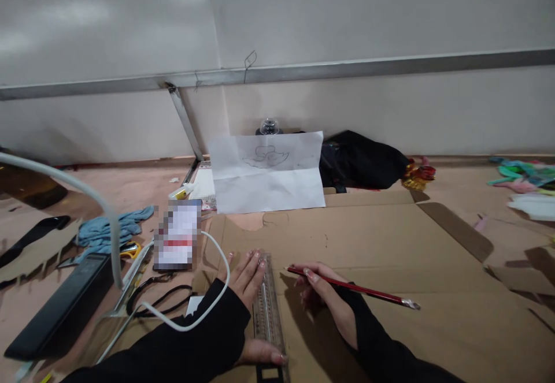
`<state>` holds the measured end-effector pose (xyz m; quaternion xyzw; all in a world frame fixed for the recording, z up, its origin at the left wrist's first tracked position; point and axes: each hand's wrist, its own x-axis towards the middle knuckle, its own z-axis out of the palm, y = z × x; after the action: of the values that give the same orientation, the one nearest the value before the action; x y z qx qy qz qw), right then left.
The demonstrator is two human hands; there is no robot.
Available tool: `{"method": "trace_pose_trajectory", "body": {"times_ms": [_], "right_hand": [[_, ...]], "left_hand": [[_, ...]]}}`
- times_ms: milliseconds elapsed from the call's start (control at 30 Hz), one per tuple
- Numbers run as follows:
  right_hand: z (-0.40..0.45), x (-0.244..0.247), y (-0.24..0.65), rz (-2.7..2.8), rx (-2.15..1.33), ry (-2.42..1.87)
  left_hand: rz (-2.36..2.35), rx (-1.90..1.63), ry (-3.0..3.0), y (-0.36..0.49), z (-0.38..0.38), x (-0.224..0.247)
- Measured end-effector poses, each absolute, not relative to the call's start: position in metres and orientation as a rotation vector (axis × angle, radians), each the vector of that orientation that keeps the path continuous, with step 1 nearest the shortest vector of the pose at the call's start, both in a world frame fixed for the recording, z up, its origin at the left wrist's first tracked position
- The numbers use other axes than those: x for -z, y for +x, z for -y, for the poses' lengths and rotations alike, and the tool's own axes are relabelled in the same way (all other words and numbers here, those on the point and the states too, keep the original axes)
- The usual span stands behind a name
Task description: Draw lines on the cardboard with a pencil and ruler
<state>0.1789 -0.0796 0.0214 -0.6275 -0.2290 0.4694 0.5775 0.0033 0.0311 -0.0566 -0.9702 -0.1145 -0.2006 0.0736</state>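
My left hand (249,282) lies with its fingers stretched out on a clear ruler (269,308), thumb near the ruler's dark lower end. Beneath the ruler is a flattened brown cardboard box (381,244). My right hand (325,296) pinches a dark red pencil (368,290), which slants across the hand. Its tip points left towards the ruler's upper end, a short way from the edge. I cannot tell whether the tip touches the cardboard. Behind the cardboard, a creased white sheet (269,189) bears a pencil drawing of a winged shape.
A phone (177,235) and a white cable (186,328) are beside my left arm. Farther left lie blue gloves (108,230), a yellow-handled tool (131,250) and a long black case (60,308). A black bag (368,160) sits behind the cardboard, against the wall.
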Motion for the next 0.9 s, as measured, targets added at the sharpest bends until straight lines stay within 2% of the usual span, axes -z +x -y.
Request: {"method": "trace_pose_trajectory", "body": {"times_ms": [433, 733, 900], "right_hand": [[0.086, -0.005, 0.184, 0.847, -1.014, -1.609], [0.083, -0.015, 0.179, 0.650, -1.069, -1.499], [0.084, -0.013, 0.178, 0.635, -1.051, -1.485]], "left_hand": [[0.486, 0.499, -3.144, 0.005, -0.017, 0.031], [0.523, 0.577, -3.062, 0.010, -0.026, 0.073], [0.472, 0.618, -3.106, 0.009, -0.022, 0.056]]}}
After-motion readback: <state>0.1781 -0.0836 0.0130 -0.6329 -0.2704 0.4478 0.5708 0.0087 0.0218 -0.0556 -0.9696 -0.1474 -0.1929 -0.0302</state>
